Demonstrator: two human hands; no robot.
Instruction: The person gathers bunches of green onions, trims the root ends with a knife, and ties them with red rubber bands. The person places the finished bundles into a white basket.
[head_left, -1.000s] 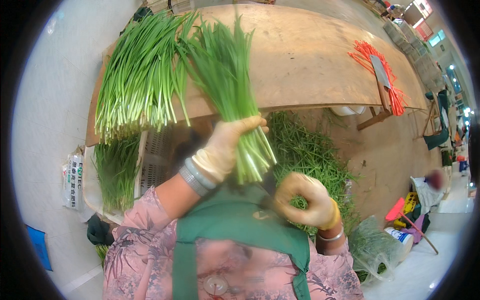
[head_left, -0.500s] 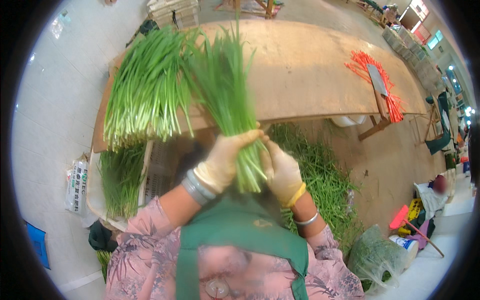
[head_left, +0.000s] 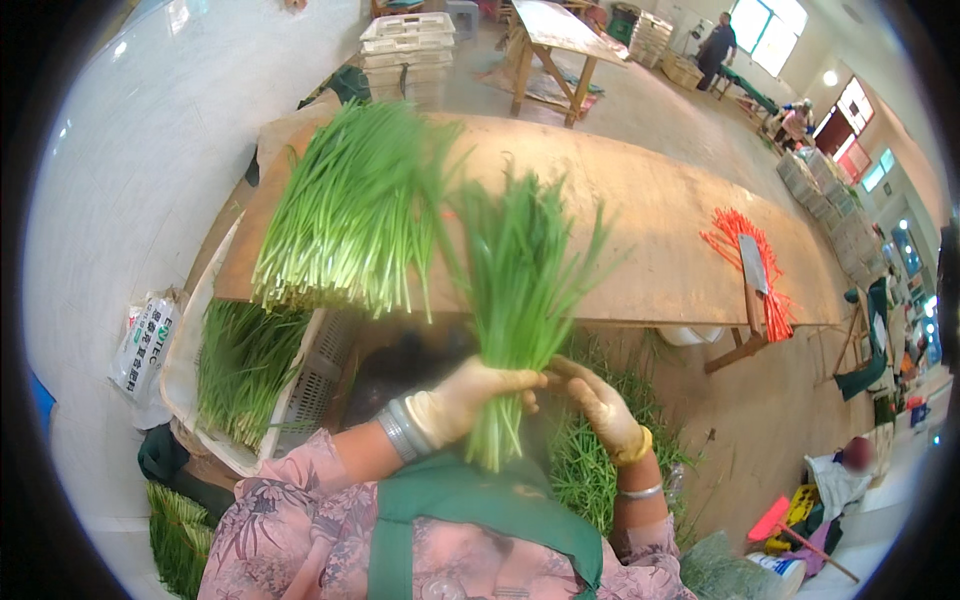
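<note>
My left hand point(head_left: 470, 398), in a pale glove, is closed round the lower stalks of an upright bunch of long green leafy stems point(head_left: 515, 285), their pale ends hanging below it. My right hand point(head_left: 608, 412), also gloved, is just right of the bunch, fingers loosely bent and apart, the tips near or touching the stems. A thick pile of similar greens point(head_left: 335, 220) lies on the left of the wooden table point(head_left: 640, 250), ahead of me. On the table's right lie red ties point(head_left: 733, 228) and a cleaver point(head_left: 751, 262).
A white crate point(head_left: 205, 390) of greens stands at left, by a white sack point(head_left: 145, 345). Loose greens point(head_left: 590, 470) cover the floor under the table's edge. A pink-headed tool point(head_left: 770, 518) is at lower right. Beyond are stacked crates point(head_left: 405, 55), another table and people point(head_left: 716, 50).
The view has tilted up, showing more room beyond the table. My right hand came in to grasp the bunch and has since loosened beside it. My left hand still holds the bunch.
</note>
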